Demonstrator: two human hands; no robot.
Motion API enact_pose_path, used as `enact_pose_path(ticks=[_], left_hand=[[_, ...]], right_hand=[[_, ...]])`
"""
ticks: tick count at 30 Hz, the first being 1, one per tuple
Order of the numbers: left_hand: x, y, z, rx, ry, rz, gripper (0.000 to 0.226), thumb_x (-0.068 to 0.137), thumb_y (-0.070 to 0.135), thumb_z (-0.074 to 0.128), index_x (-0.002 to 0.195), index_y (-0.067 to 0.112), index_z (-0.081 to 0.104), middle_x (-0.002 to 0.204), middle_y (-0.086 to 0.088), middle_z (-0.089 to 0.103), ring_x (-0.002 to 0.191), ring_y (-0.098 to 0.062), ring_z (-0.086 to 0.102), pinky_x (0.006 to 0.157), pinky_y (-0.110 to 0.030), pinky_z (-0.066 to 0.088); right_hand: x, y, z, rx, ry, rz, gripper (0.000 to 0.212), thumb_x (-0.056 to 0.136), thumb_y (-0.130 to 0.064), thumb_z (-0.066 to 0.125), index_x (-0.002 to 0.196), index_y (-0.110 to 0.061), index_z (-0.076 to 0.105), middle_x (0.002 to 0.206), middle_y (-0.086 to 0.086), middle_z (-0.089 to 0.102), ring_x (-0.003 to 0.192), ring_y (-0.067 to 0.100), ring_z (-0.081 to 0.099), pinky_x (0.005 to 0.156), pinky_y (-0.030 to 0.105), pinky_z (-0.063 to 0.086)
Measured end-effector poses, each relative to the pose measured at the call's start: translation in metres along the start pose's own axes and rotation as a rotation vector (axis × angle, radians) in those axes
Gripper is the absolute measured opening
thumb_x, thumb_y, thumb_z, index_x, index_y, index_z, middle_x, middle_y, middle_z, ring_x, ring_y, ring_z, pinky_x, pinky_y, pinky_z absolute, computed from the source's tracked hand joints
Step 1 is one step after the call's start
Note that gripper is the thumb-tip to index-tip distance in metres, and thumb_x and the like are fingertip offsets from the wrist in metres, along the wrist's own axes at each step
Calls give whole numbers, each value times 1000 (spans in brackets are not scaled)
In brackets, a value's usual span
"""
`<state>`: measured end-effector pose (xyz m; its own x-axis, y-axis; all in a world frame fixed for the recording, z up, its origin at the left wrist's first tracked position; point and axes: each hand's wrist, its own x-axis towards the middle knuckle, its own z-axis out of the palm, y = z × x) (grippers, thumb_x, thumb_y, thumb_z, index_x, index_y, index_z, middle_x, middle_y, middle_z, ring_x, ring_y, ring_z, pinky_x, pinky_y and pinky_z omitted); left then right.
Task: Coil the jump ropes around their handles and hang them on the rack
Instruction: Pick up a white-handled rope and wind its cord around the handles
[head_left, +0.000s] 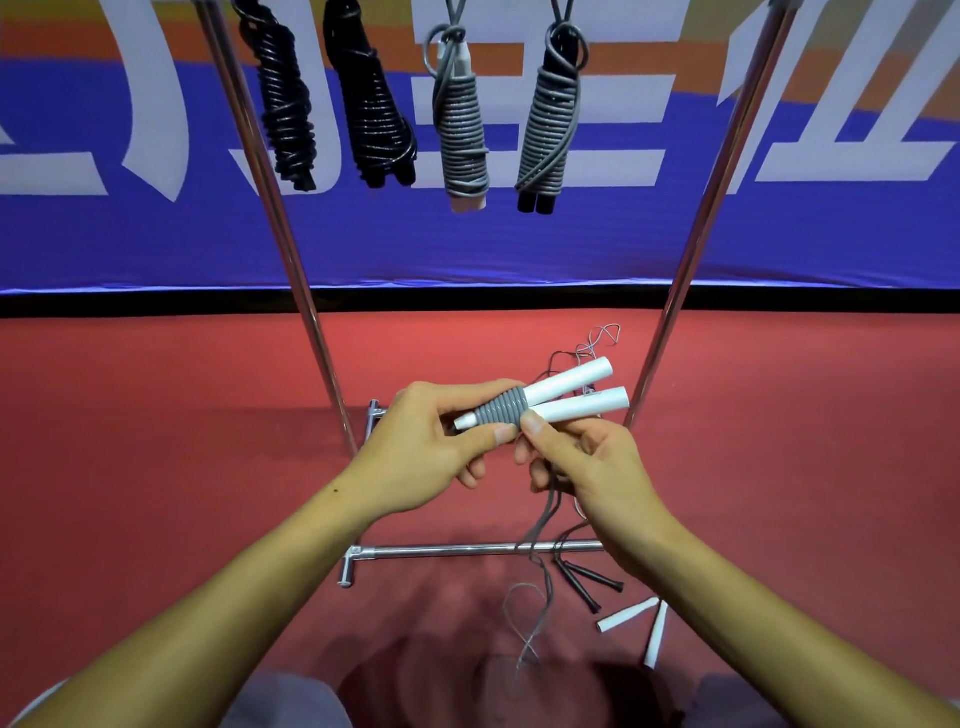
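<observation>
Head camera showed both hands grasping two white handles (566, 397) held together. Left hand (431, 441) gripped their grey-coiled end; right hand (582, 457) pinched the grey rope (543, 519) trailing to the floor.

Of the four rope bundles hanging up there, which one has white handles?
The third bundle from the left: grey rope with white handle ends poking out. The other grey bundle has black handles; the two leftmost are all black.
</observation>
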<state>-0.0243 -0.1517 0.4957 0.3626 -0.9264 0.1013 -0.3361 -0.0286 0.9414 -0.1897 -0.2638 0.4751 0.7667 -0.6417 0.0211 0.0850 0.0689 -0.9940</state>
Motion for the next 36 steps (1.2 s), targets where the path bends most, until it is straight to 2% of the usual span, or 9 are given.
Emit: enact_pose_path(ticks=[4, 11, 13, 15, 17, 20, 25, 30, 36], left_hand=[[4, -5, -4, 8, 76, 1, 43, 97, 8, 75, 135, 30, 71, 88, -25, 74, 57, -18, 63, 60, -38, 61], [5, -9, -4, 41, 145, 26, 45, 96, 9, 76, 124, 45, 72, 83, -8, 77, 56, -19, 64, 59, -40, 63], [5, -9, -4, 117, 183, 43, 47, 95, 11, 77, 121, 49, 71, 80, -6, 77, 54, -18, 66, 60, -42, 64], [4, -9, -4, 220, 214, 47, 46, 95, 14, 78, 125, 48, 71, 72, -3, 74, 52, -17, 68, 61, -45, 64], [4, -10, -4, 316, 216, 60, 44, 95, 20, 78, 127, 50, 71, 68, -3, 70, 51, -23, 67, 61, -44, 62], [3, -11, -3, 426, 196, 104, 48, 94, 30, 75, 126, 62, 58, 67, -8, 65, 56, -31, 62, 62, -44, 59], [2, -8, 0, 537, 138, 118, 48, 95, 27, 73, 129, 57, 56, 66, -1, 61, 59, -27, 55, 63, -41, 57], [3, -7, -9, 574, 36, 90, 41, 98, 26, 71, 129, 49, 58, 70, 3, 65, 58, -18, 57, 66, -41, 58], [4, -14, -13, 634, -54, 60, 26, 97, 31, 70, 120, 41, 69, 82, 17, 70, 61, -4, 59, 68, -44, 57]], right_hand=[[2, -1, -4, 60, -37, 67, 32, 98, -8, 68, 120, 11, 56, 101, 14, 78, 68, 22, 61, 67, 31, 55], [7, 3, -12, -105, 22, 113, 13, 101, -9, 65, 103, 4, 66, 92, 19, 78, 72, 20, 69, 79, 35, 61], [7, 4, -10, -19, 21, 190, 11, 101, -11, 65, 102, 0, 69, 87, 15, 74, 66, 18, 63, 70, 34, 61], [7, -1, -11, 228, -43, 392, 18, 102, -15, 61, 109, -2, 72, 78, 4, 63, 54, 9, 42, 45, 19, 44], [7, -9, -14, 299, -72, 512, 22, 105, -16, 57, 111, -5, 74, 70, -3, 52, 52, 5, 23, 38, 14, 22], [6, -13, -19, -276, -6, 263, 13, 99, -22, 68, 95, -10, 73, 61, -9, 60, 46, 9, 40, 42, 19, 31], [-4, -5, -21, -1116, 130, -142, 18, 85, -35, 71, 98, -28, 61, 79, -11, 71, 76, 18, 66, 66, 36, 51], [-3, -3, -25, -1325, 78, -498, 17, 95, -38, 54, 94, -23, 62, 77, -6, 66, 70, 26, 65, 53, 36, 46], [2, 1, -24, -1332, -42, -504, 29, 102, -44, 46, 102, -22, 64, 99, -5, 58, 81, 26, 56, 59, 41, 50]])
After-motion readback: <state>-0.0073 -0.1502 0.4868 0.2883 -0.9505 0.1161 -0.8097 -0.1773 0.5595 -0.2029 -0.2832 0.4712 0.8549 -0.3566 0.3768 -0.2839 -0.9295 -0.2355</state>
